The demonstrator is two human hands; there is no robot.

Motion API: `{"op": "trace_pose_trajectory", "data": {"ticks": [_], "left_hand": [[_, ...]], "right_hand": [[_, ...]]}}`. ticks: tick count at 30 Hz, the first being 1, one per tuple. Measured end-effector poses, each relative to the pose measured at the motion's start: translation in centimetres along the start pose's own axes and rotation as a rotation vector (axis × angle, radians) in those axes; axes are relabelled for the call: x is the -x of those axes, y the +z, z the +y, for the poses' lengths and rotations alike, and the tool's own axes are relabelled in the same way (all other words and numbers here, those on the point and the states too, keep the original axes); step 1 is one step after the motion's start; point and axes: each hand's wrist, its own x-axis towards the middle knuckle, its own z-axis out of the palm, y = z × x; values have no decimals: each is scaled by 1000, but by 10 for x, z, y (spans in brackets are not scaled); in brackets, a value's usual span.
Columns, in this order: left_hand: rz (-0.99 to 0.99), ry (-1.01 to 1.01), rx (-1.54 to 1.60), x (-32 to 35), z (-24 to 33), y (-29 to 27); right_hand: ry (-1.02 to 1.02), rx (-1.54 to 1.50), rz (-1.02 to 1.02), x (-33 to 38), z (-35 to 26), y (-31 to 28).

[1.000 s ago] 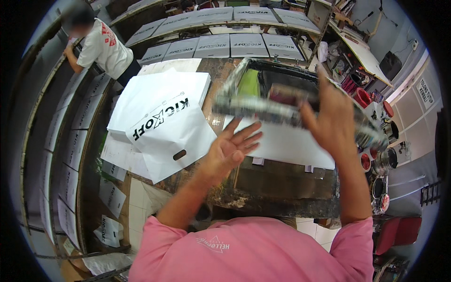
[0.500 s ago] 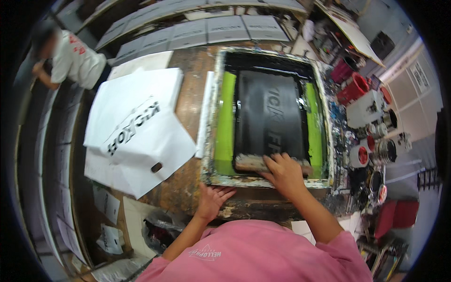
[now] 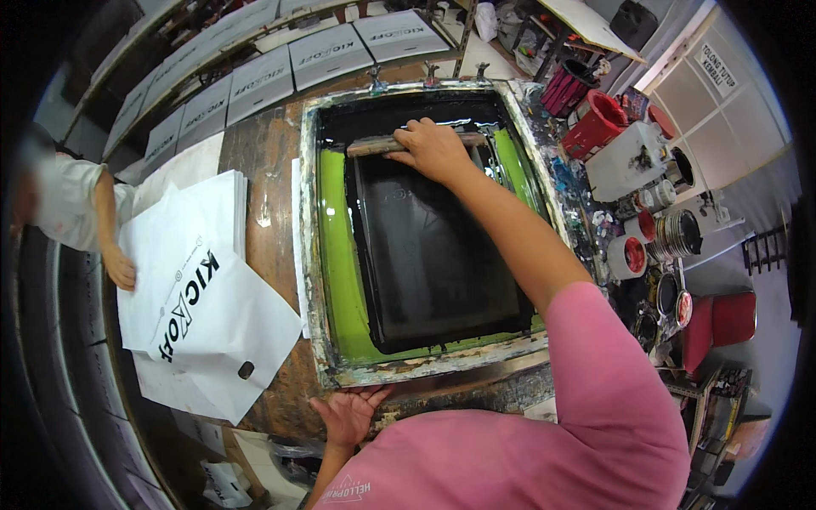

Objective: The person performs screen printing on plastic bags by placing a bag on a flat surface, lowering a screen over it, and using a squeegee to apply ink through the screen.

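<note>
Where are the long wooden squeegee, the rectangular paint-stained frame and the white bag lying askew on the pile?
Long wooden squeegee (image 3: 371,147), head view: bar's uncovered left part.
Rectangular paint-stained frame (image 3: 433,363), head view: near rail.
White bag (image 3: 225,336), head view: blank area beside its handle hole.

One right hand (image 3: 433,151) and one left hand (image 3: 350,414) make two for the person; one co-worker's hand (image 3: 120,270) makes three. There are one screen frame (image 3: 433,360), one squeegee (image 3: 370,148), three wing-shaped clamps (image 3: 431,75), one bench (image 3: 263,170), one red chair (image 3: 722,330) and one stack of white bags (image 3: 174,229).
</note>
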Motion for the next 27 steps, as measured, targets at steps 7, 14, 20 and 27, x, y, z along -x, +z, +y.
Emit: {"op": "trace_pose_trajectory", "data": {"ticks": [7, 14, 20, 27], "left_hand": [[-40, 61, 40, -3, 0, 2], [-255, 70, 47, -8, -4, -15], [-468, 200, 23, -10, 57, 73], [290, 470, -2086, -74, 67, 88]], "right_hand": [[62, -214, -451, 18, -39, -91], [147, -232, -394, 185, -166, -203], [107, 94, 114, 165, -202, -266], [41, 135, 351, 82, -172, -306]]}}
